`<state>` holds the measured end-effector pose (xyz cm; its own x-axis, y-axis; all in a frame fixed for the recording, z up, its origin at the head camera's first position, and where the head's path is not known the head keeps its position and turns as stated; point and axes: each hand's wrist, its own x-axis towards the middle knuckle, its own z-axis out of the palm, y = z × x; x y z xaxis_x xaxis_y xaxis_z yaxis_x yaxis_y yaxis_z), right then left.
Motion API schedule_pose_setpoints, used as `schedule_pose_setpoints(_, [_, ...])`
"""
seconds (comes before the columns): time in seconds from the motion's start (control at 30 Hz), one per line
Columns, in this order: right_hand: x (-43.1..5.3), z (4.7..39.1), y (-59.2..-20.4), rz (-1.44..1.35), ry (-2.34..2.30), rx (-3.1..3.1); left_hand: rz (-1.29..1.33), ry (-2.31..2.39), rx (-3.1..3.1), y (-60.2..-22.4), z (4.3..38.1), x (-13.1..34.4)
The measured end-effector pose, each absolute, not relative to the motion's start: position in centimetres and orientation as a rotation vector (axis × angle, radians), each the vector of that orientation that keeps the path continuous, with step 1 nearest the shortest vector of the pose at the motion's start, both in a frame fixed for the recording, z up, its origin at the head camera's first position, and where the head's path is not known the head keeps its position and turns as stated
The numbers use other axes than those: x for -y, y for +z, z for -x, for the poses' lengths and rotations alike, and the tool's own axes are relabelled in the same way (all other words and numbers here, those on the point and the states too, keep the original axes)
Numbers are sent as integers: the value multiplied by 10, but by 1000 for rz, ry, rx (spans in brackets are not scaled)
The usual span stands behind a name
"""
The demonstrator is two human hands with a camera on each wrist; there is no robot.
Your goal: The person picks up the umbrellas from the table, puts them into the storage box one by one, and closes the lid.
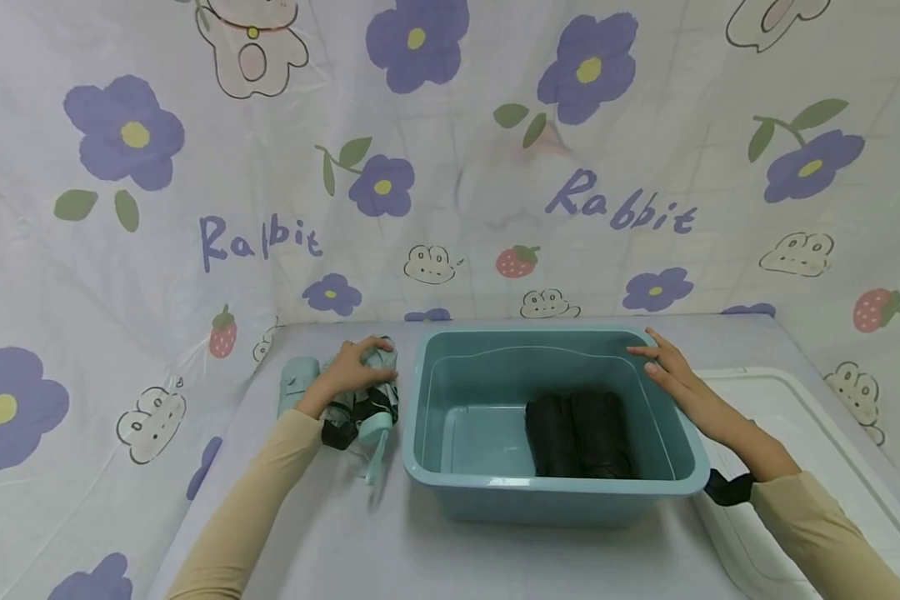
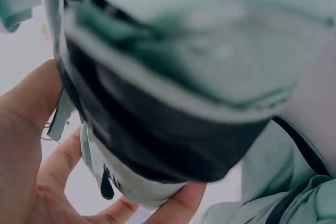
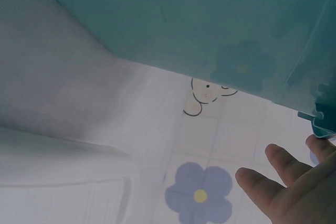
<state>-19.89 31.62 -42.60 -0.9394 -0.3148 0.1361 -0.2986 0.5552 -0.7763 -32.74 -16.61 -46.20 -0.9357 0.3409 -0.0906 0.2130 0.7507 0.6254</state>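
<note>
The left hand (image 1: 350, 369) has its fingers curved round a mint bundle (image 2: 157, 135) with black trim, which lies between thumb and fingertips; it seems gripped, though blur hides some of the contact. A mint roll (image 1: 297, 375) lies just left of these fingers, partly covered. The right hand (image 1: 678, 379) spreads straight fingers at the rim of a blue bin (image 1: 555, 482) between the hands. Below those fingers, inside, sit black bundles (image 1: 577, 433).
</note>
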Motion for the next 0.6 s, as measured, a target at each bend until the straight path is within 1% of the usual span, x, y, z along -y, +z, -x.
schedule_pose_setpoints(0.27, [-317,198,-429,529,-1377,-2760,-493,1067,-2661,-452,325,165])
schedule_pose_setpoints(0.6, [-316,199,-427,537,-1379,-2762,-491,1172,-2587,-437,324,164])
